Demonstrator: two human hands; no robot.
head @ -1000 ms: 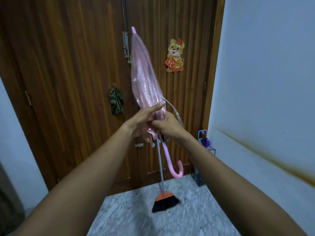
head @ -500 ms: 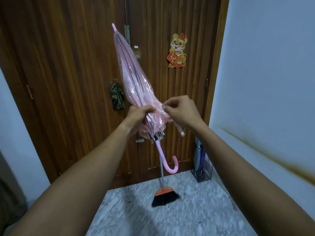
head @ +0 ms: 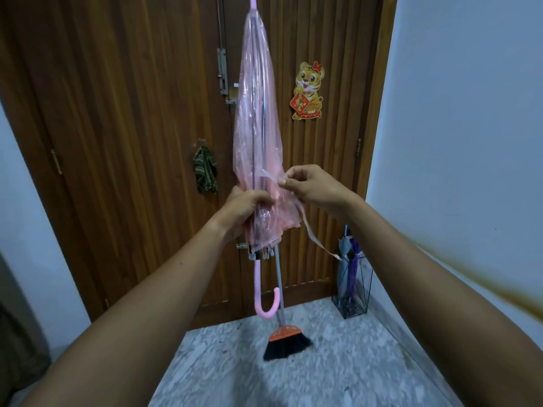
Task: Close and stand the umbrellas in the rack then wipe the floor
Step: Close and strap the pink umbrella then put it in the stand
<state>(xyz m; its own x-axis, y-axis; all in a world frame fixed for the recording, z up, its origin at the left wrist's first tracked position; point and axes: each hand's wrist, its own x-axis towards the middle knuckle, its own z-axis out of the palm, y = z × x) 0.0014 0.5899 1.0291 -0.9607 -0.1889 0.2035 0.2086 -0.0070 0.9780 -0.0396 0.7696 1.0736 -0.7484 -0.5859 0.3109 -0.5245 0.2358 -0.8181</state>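
Note:
A folded pink see-through umbrella (head: 256,118) is held upright in front of the wooden door, tip up, its curved pink handle (head: 266,301) hanging below. My left hand (head: 248,205) grips the gathered canopy near its lower end. My right hand (head: 311,186) pinches the umbrella's thin closing strap (head: 313,233), which dangles down to the right. A wire umbrella rack (head: 354,292) stands on the floor in the right corner with a grey and a purple umbrella in it.
A broom (head: 286,337) with an orange head and black bristles leans against the wooden double door (head: 132,113). A tiger sticker (head: 308,91) and a hanging cloth (head: 205,171) are on the door. White walls stand on both sides, and the floor (head: 293,371) is marble-patterned.
The umbrella has swung from leaning left to upright. My right hand has lifted and drawn the strap out to the right; my left hand keeps its grip on the canopy.

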